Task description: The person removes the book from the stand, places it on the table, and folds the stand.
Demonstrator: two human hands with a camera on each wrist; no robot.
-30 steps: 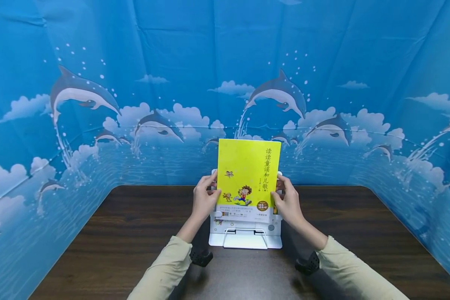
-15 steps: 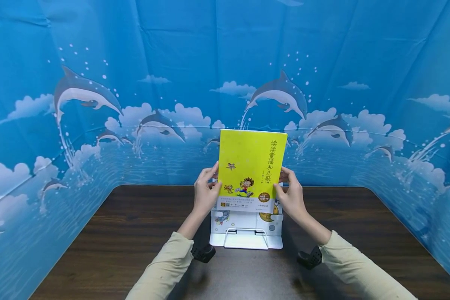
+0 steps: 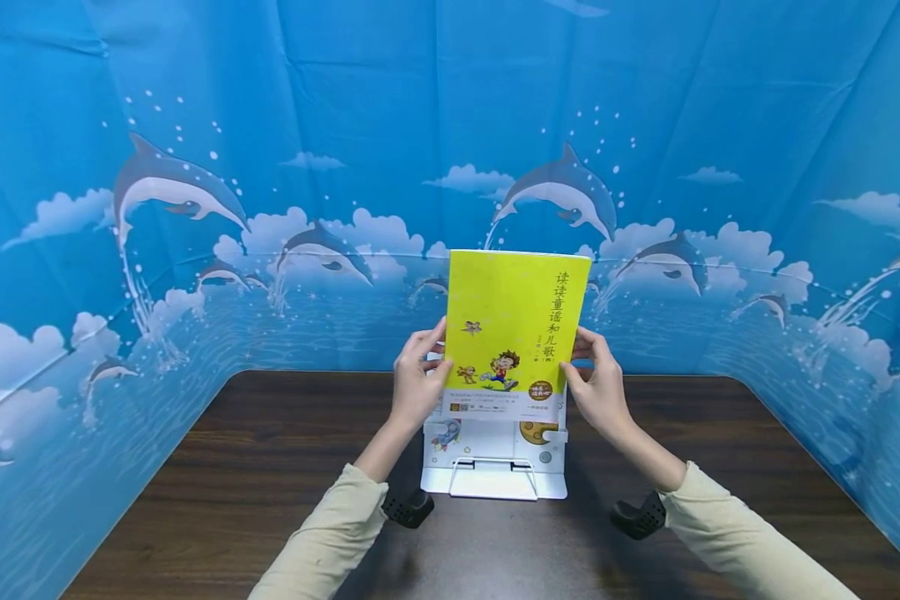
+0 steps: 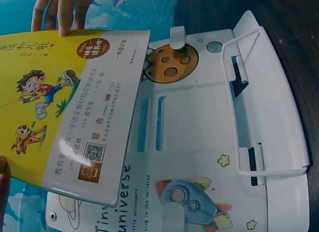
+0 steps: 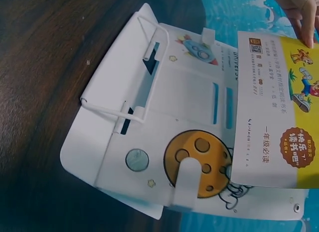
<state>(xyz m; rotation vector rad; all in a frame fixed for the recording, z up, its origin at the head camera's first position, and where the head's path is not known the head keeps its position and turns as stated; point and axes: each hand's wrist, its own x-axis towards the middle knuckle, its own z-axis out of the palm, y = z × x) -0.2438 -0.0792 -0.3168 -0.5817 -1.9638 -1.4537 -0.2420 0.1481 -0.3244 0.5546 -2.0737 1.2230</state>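
A yellow and white children's book point(image 3: 513, 325) is held up by both hands, its cover facing me and its top leaning slightly right. My left hand point(image 3: 417, 379) pinches its left edge, thumb on the cover and fingers behind. The right hand point(image 3: 600, 383) grips the opposite edge the same way. Behind and below the book stands a white book stand point(image 3: 487, 482) printed with a rocket and an orange planet. In the left wrist view the book's lower edge is apart from the stand's ledge point(image 4: 286, 122). The upper part of the stand is hidden by the book.
The stand's wire holder point(image 5: 114, 112) lies across its ledge, and side clips point(image 5: 188, 179) stick out from the panel. Dark wooden table point(image 3: 270, 467) lies around it. A blue dolphin-print curtain point(image 3: 360, 167) rises behind and at the sides.
Both hands have lifted the book upward and slightly right, off the stand's front. More of the stand's printed panel now shows beneath it. The stand stays in place.
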